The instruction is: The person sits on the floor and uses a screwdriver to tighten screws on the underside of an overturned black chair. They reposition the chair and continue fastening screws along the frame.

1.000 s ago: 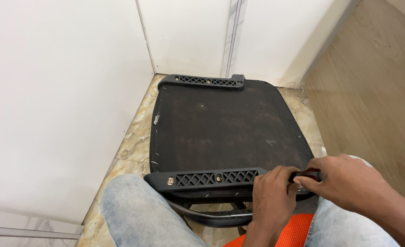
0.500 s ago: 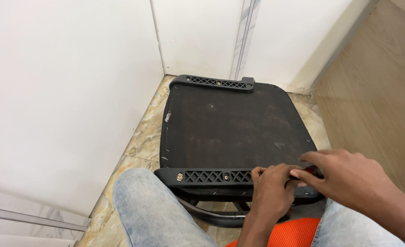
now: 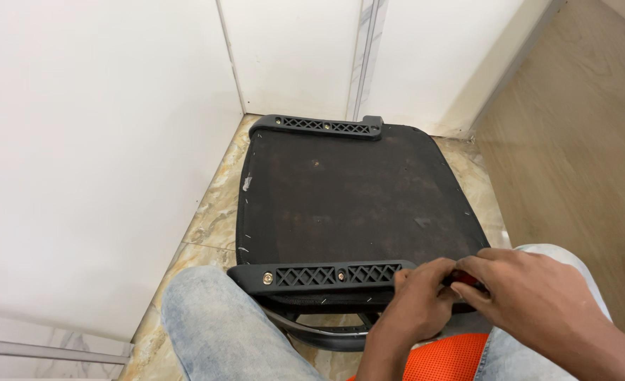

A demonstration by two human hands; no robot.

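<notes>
Left hand (image 3: 417, 300) curls closed at the right end of the near black plastic bracket (image 3: 326, 275). Right hand (image 3: 531, 296) pinches a red-handled tool (image 3: 460, 279) there. Both brackets bolt onto an upturned black seat base (image 3: 355, 197); the far bracket (image 3: 317, 126) sits by the white wall (image 3: 101, 141).

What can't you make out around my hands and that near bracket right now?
Head view only:
- Tool: just a red and black sliver shows between the left hand and right hand; its tip and kind are hidden.
- Near bracket: its right end lies under the left hand.
- Curved frame below the seat panel: mostly hidden by panel and legs.
</notes>
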